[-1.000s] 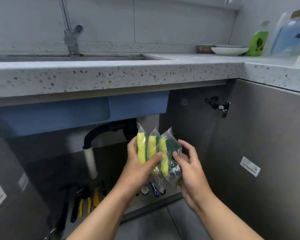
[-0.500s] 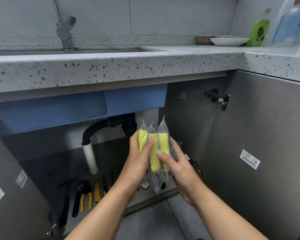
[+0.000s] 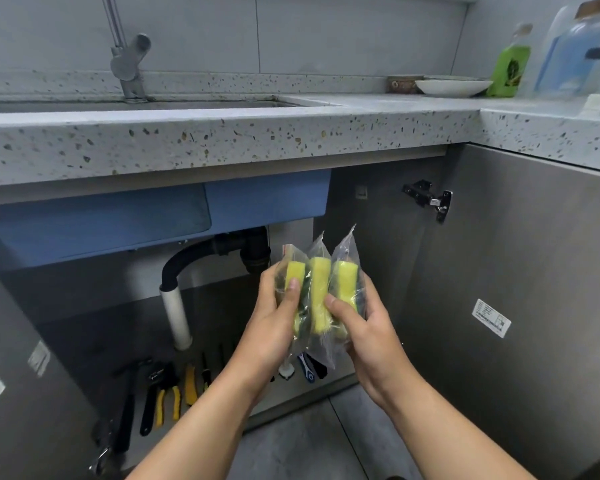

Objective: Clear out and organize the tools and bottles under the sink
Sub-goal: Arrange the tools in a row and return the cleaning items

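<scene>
Three yellow-and-green sponges in clear plastic bags (image 3: 318, 292) are held upright side by side in front of the open sink cabinet. My left hand (image 3: 274, 323) grips the left pack with the thumb across its front. My right hand (image 3: 364, 323) grips the right pack from the side. On the cabinet floor lies a row of tools: a hammer (image 3: 127, 403), yellow-handled pliers (image 3: 168, 400), a yellow-handled tool (image 3: 189, 384) and a blue-and-white tool (image 3: 307, 370) partly hidden behind my hands.
A black drain pipe with a white section (image 3: 177, 306) hangs under the blue sink basin (image 3: 267, 199). The right cabinet door (image 3: 534, 306) stands open; another door (image 3: 14, 393) is open at left. On the counter sit a white plate (image 3: 452, 87) and a green bottle (image 3: 508, 69).
The sponge packs were squeezed together between both hands; now they are fanned slightly apart again. My head has shifted a little, so the counter sits lower in view.
</scene>
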`<action>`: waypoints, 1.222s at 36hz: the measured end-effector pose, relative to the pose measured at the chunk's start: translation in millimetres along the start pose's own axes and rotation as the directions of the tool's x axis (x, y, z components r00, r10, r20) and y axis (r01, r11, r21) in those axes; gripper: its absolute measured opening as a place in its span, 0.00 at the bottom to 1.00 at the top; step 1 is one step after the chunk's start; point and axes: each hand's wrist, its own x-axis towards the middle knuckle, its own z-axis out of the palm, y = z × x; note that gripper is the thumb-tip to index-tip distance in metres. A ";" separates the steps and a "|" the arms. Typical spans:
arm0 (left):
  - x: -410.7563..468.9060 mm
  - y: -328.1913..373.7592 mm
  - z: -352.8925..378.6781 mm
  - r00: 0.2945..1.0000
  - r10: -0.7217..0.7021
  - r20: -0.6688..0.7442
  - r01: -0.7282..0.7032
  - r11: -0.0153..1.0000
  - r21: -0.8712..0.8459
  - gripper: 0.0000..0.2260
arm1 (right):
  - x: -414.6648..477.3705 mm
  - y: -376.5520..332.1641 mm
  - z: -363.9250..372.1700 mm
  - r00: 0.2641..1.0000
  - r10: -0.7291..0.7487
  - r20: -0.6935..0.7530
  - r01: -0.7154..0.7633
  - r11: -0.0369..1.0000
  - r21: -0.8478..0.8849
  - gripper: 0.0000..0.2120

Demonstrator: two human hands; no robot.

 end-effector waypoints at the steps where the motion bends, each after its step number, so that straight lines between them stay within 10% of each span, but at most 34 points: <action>1: 0.0 -0.3 0.8 1.000 0.005 0.000 -0.005 1.000 0.019 0.17 | -0.2 0.6 -0.1 1.000 -0.001 0.000 0.001 1.000 -0.015 0.27; 15: 1.3 -6.9 3.3 0.999 -0.013 0.039 0.013 1.000 0.007 0.18 | -10.2 3.7 14.5 0.999 -0.020 0.042 0.033 0.948 -0.318 0.36; 39: 9.4 -24.8 13.8 0.995 -0.020 -0.099 0.025 0.998 0.055 0.11 | -7.9 10.5 12.1 0.997 -0.065 -0.051 0.035 0.891 -0.453 0.25; 44: 3.5 -20.9 13.0 0.993 -0.117 0.016 0.118 0.988 -0.101 0.33 | -11.7 11.2 11.9 0.994 -0.111 0.011 0.098 0.816 -0.570 0.28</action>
